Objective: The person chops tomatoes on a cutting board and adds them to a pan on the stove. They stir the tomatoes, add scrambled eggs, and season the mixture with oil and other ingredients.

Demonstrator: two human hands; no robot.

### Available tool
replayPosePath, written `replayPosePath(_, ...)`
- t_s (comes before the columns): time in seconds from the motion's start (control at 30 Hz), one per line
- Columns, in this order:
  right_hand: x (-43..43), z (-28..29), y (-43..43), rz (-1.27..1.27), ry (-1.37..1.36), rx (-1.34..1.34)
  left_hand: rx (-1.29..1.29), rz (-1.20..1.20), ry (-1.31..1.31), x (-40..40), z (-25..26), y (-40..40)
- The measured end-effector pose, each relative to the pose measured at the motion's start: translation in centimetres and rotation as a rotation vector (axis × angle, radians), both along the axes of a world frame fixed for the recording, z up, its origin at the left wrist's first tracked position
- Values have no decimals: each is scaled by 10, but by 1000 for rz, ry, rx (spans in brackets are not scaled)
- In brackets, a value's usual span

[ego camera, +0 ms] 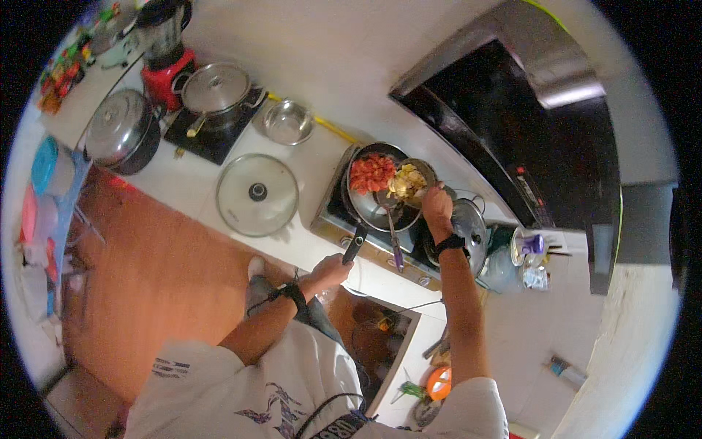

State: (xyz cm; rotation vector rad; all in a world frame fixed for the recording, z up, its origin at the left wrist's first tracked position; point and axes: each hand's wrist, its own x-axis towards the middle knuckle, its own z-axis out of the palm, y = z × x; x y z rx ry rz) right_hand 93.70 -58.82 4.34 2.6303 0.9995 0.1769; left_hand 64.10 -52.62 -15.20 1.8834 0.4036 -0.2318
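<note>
My left hand (330, 274) grips the black handle (356, 246) of a wok (361, 207) on the gas stove. Chopped red pieces, apparently tomato (373, 173), lie in the wok's far left part. With my right hand (437, 209) I hold a metal bowl (428, 171) by its rim, over the wok's right side. Yellow chunks that look like cooked egg (407, 182) fill the bowl, which tilts toward the tomato. A spatula or ladle with a purple handle (397, 251) leans in the wok, its grip over the near rim.
Right of the wok stands a lidded pan (473, 236). A glass lid (258, 195) lies on the counter at left, near an empty steel bowl (288, 122). Farther left are a lidded pot (215, 88) on a black cooktop, a large pot (122, 131) and a red blender (164, 77). A range hood (510, 126) overhangs the right.
</note>
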Motion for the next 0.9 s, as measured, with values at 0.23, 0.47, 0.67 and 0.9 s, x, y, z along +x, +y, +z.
replayPosePath(0.23, 41, -25, 18, 190, -102, -277, -217, 80, 169, -5, 54, 19)
replayPosePath(0.47, 64, -25, 22, 189, -197, -201, -387, -54, 290, 5, 66, 34)
replayPosePath(0.67, 96, -40, -48, 198, -374, -77, -467, -149, 269, 6, 63, 30)
replayPosePath(0.9, -71, -23, -131, -904, 799, 1488, -362, -47, 224, -2, 62, 35)
